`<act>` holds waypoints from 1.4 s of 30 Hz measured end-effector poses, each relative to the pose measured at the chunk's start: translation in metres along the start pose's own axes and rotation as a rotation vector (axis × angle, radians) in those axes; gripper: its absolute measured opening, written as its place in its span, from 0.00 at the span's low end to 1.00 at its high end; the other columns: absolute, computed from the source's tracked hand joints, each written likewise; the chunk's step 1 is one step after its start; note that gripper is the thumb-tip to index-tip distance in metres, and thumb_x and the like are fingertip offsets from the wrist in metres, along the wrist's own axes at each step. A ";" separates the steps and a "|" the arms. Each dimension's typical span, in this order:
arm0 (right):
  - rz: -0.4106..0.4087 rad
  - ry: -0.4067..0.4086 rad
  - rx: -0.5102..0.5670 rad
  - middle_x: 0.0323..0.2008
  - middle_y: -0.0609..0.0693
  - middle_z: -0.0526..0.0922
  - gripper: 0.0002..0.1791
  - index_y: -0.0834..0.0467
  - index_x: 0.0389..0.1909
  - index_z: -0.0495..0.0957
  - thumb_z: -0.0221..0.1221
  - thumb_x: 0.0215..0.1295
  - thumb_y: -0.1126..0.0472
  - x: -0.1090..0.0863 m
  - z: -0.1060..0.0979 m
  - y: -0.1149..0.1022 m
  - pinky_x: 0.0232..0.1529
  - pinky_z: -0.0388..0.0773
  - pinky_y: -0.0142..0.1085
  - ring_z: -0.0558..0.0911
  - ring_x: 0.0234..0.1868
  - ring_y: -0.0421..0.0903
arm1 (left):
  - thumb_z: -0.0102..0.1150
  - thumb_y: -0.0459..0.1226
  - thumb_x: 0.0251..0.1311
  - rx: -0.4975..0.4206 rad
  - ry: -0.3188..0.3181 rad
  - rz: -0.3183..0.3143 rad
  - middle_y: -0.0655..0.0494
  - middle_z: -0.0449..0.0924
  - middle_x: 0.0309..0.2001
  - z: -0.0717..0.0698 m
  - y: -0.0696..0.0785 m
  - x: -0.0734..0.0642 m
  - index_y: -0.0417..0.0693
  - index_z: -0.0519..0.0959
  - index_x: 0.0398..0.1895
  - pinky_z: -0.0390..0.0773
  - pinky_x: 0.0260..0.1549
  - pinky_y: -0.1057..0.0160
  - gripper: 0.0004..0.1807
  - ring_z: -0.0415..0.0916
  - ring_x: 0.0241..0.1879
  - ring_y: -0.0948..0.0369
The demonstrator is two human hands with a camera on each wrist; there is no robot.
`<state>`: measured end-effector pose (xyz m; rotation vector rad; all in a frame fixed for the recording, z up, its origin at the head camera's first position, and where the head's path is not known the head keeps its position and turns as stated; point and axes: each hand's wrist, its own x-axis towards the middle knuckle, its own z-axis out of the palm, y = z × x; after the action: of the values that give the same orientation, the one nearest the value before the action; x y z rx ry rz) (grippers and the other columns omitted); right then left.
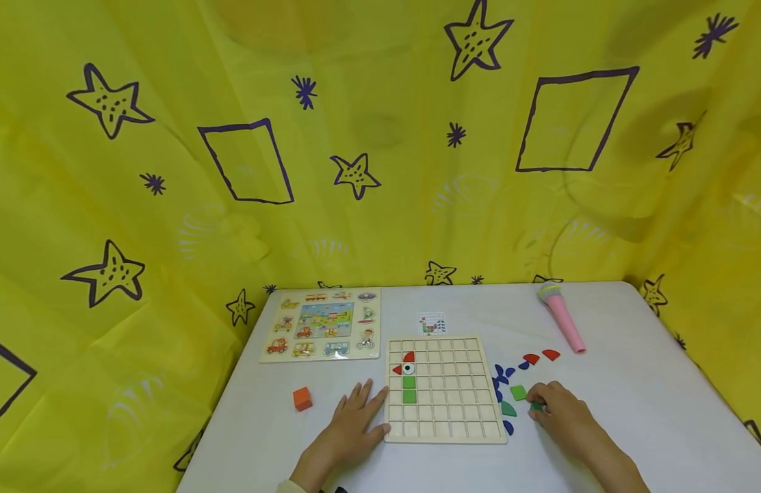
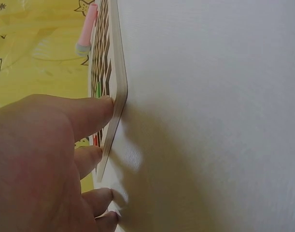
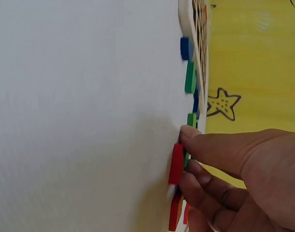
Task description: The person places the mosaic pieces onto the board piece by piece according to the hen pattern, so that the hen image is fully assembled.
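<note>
A wooden grid board (image 1: 445,418) lies on the table. In its second column, a red quarter-circle (image 1: 409,357), an eye tile (image 1: 408,369) and two green squares (image 1: 409,396) sit in cells, with a red triangle (image 1: 397,370) to the left. My left hand (image 1: 354,424) is spread beside the board, thumb and index fingertips at its left edge. Right of the board, my right hand (image 1: 565,418) pinches a green piece (image 1: 536,407) between thumb and fingers; its shape is mostly hidden. In the right wrist view a red piece (image 3: 176,164) stands right by the fingertips.
Loose blue pieces (image 1: 508,428), a green quarter-circle (image 1: 508,409), a green square (image 1: 519,392) and red quarter-circles (image 1: 550,355) lie right of the board. A picture card (image 1: 432,323), pink microphone (image 1: 565,322), vehicle puzzle (image 1: 371,349) and orange cube (image 1: 302,398) are around it.
</note>
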<state>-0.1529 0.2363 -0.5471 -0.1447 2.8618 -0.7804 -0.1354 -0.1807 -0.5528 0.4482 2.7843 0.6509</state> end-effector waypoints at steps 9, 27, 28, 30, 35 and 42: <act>0.027 0.041 -0.005 0.45 0.60 0.81 0.24 0.69 0.54 0.77 0.72 0.66 0.58 0.003 -0.007 0.009 0.52 0.81 0.61 0.79 0.46 0.55 | 0.56 0.57 0.74 0.000 -0.002 -0.003 0.44 0.53 0.84 0.002 -0.001 0.000 0.60 0.62 0.83 0.48 0.79 0.33 0.38 0.46 0.84 0.41; -0.059 0.056 -0.001 0.43 0.53 0.79 0.10 0.62 0.47 0.81 0.68 0.66 0.68 0.004 -0.007 0.008 0.54 0.81 0.59 0.78 0.47 0.53 | 0.56 0.58 0.74 0.003 0.001 -0.009 0.45 0.53 0.84 0.002 -0.001 0.002 0.61 0.62 0.83 0.48 0.79 0.32 0.38 0.46 0.84 0.41; -0.064 0.052 0.002 0.43 0.53 0.80 0.11 0.61 0.47 0.81 0.68 0.66 0.69 0.004 -0.007 0.008 0.53 0.81 0.59 0.79 0.47 0.53 | 0.56 0.58 0.74 0.004 0.002 -0.009 0.45 0.53 0.84 0.002 -0.001 0.002 0.61 0.62 0.83 0.48 0.79 0.32 0.38 0.46 0.84 0.41; -0.061 0.046 0.010 0.45 0.55 0.80 0.12 0.61 0.49 0.81 0.68 0.66 0.67 0.003 -0.008 0.009 0.50 0.80 0.59 0.80 0.47 0.54 | 0.56 0.57 0.74 0.002 -0.001 -0.010 0.45 0.52 0.84 0.002 -0.002 0.001 0.60 0.62 0.83 0.48 0.79 0.33 0.38 0.46 0.84 0.41; 0.022 0.045 -0.013 0.43 0.56 0.80 0.21 0.63 0.49 0.78 0.71 0.67 0.52 0.005 -0.004 0.007 0.44 0.78 0.58 0.80 0.43 0.54 | 0.56 0.57 0.74 -0.004 -0.003 -0.010 0.45 0.52 0.85 0.001 -0.002 0.001 0.60 0.62 0.83 0.48 0.79 0.32 0.38 0.46 0.84 0.41; 0.027 0.044 -0.042 0.42 0.57 0.79 0.15 0.62 0.50 0.78 0.68 0.68 0.61 0.009 0.003 0.000 0.44 0.78 0.58 0.78 0.43 0.55 | 0.55 0.58 0.74 -0.003 -0.010 -0.013 0.45 0.52 0.85 0.002 -0.002 0.002 0.61 0.62 0.84 0.47 0.79 0.32 0.38 0.45 0.84 0.42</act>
<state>-0.1611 0.2336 -0.5502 -0.0946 2.9165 -0.7275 -0.1369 -0.1813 -0.5561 0.4311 2.7741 0.6485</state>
